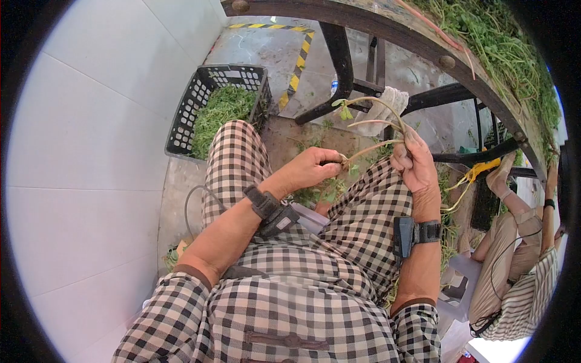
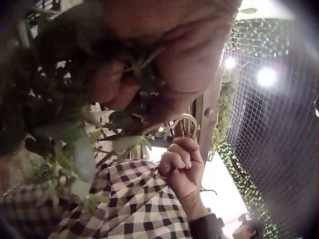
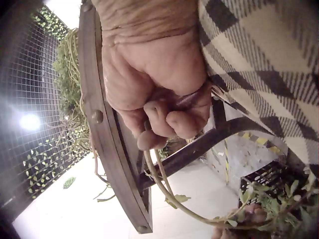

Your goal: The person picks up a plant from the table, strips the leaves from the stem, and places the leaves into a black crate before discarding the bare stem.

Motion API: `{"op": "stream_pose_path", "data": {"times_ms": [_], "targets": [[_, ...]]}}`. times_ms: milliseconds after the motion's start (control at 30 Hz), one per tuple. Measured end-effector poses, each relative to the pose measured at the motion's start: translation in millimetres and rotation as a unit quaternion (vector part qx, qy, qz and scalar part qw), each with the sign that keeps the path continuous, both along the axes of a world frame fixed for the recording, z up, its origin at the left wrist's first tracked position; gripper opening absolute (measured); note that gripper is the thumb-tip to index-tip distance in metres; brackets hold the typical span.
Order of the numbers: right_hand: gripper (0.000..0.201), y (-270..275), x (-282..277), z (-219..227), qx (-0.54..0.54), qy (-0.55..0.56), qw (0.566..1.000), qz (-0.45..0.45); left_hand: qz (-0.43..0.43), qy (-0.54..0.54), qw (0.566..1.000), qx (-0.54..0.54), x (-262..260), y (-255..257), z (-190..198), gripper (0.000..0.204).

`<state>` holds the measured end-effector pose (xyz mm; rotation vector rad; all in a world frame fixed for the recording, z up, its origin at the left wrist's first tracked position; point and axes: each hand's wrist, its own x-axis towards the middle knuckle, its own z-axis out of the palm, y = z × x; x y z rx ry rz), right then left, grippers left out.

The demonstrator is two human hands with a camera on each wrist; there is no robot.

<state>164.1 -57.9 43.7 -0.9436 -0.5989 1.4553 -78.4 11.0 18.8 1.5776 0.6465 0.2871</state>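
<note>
A long, pale plant stem (image 1: 370, 149) stretches between my two hands above my lap. My left hand (image 1: 310, 170) pinches its leafy end; in the left wrist view, green leaves (image 2: 82, 154) hang below those fingers. My right hand (image 1: 417, 162) has its fingers curled round the other end, close to the table edge. Another stem with a small leafy tip (image 1: 345, 110) arches up from the right hand and bends leftward. In the right wrist view, the stem (image 3: 184, 210) curves from the right fingertips down to the left hand (image 3: 254, 213), partly hidden behind leaves.
A black crate (image 1: 175, 130) of cut greens stands on the floor at left, by the wall. The round wooden table (image 1: 399, 27) bears heaped greens (image 1: 490, 42). A white cloth (image 1: 387, 104) hangs near its black legs. Another person (image 1: 511, 254) sits at right. Loose greens litter the floor.
</note>
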Motion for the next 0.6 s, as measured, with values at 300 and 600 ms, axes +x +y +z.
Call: {"op": "stream_pose_path", "data": {"times_ms": [300, 600], "targets": [[0.037, 0.4, 1.4, -3.1, 0.002, 0.006, 1.000, 0.012, -0.014, -0.027, 0.999, 0.012, -3.4, 3.4, 5.5, 0.019], [0.038, 1.0, -0.6, -0.4, -0.012, -0.024, 0.999, 0.021, -0.018, -0.037, 0.999, 0.017, -4.6, 0.9, 4.9, 0.022]]}}
